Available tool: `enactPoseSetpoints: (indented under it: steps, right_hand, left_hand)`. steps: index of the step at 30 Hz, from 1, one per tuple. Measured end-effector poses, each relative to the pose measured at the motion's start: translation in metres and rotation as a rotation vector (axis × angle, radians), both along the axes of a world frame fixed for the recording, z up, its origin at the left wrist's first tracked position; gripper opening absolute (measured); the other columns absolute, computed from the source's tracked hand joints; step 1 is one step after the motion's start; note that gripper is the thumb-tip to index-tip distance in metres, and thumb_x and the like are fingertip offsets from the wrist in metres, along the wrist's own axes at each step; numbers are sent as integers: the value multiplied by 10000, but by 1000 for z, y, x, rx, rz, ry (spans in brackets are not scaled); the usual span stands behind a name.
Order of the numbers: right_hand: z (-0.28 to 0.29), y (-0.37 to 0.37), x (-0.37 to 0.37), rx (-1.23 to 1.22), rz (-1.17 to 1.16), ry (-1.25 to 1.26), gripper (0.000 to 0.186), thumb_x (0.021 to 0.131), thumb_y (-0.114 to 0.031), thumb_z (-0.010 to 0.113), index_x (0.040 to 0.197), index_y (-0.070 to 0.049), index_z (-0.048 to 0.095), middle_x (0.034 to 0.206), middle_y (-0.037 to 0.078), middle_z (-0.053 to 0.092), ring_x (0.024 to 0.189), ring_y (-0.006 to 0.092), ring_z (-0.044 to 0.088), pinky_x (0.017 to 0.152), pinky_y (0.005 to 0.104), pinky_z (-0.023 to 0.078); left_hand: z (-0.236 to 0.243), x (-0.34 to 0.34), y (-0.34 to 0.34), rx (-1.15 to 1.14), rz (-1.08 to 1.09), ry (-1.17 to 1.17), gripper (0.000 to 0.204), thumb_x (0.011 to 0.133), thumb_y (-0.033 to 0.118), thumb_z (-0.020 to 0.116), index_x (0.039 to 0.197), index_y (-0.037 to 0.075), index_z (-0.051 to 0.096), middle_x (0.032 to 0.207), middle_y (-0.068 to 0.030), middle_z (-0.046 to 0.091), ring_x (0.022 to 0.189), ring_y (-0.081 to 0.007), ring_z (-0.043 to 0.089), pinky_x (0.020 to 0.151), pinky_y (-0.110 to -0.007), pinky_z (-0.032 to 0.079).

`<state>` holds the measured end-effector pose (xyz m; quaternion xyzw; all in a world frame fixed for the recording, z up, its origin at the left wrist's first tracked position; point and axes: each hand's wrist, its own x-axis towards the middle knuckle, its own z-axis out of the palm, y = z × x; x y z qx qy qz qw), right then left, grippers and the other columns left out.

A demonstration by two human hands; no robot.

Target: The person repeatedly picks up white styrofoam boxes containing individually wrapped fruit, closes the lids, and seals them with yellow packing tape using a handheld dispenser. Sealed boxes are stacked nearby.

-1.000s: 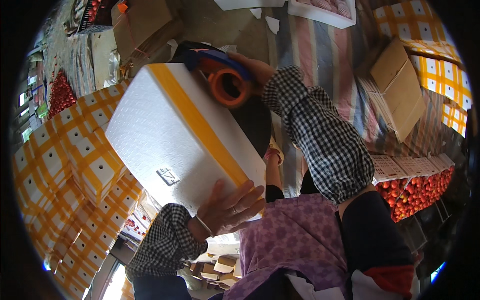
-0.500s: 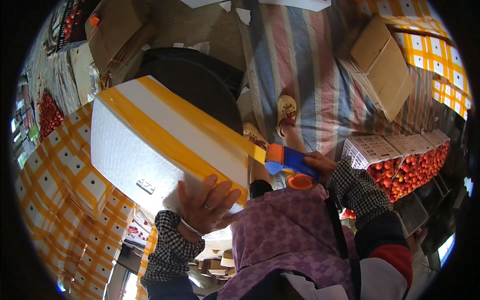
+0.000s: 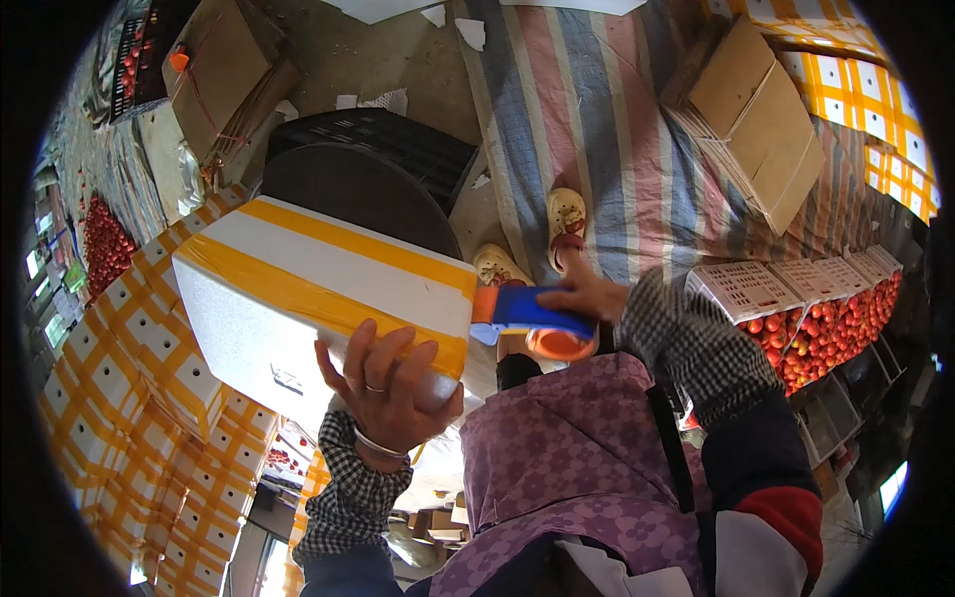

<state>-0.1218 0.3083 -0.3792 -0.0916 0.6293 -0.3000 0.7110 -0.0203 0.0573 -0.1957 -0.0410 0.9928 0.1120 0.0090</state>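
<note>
A white foam box with bands of yellow tape lies in front of me at the left, on a round dark surface. My left hand is spread over its near right corner, fingers apart and pressing on the taped edge and side. A ring and a bracelet show on it. My right hand is closed round a blue and orange tape dispenser. The dispenser's orange front touches or nearly touches the box's right end. Its far side and the tape's cutting edge are hidden.
Taped foam boxes are stacked at the left, others at the far right. Flattened cartons lie on a striped ground sheet. Plastic crates full of red fruit stand at the right. A black crate sits behind the box.
My right hand has brought the dispenser left, up to the box's end; the tape stretch between them has shortened. The box has turned slightly, with my left hand staying on its corner.
</note>
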Motion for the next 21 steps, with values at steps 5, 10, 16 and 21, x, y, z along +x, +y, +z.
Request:
enactPoseSetpoints:
  steps: [5,10,16,21]
  right_hand:
    - [57,-81,-86,-188,454,-78,684,751,-591,526,875,77,604,747,153,625,624,202,610,591,267,494]
    - [76,-100,-73,-233,570,336,640,743,-600,522,861,20,630,707,179,607,630,268,613,583,333,492]
    - [72,-29,-89,-46,36,212,582,780,-541,512,875,25,613,670,124,602,540,186,578,493,304,479]
    - [121,-10,-101,-52,-393,109,461,836,-374,526,980,63,555,710,88,608,522,93,538,456,203,426]
  left_hand:
    - [5,-17,1,-29,80,-21,442,598,328,643,978,183,469,1041,-20,465,1153,-252,368,1008,-578,121]
    - [2,-49,-2,-18,188,17,541,541,229,678,1028,153,455,1071,-49,467,1164,-273,357,1012,-543,115]
    - [4,-64,-11,-92,328,33,483,656,253,577,1102,107,465,1146,-65,470,1183,-267,351,1027,-493,134]
    - [5,-78,-29,-14,477,108,407,811,249,456,1173,63,459,1203,-105,475,1230,-276,325,1033,-469,115]
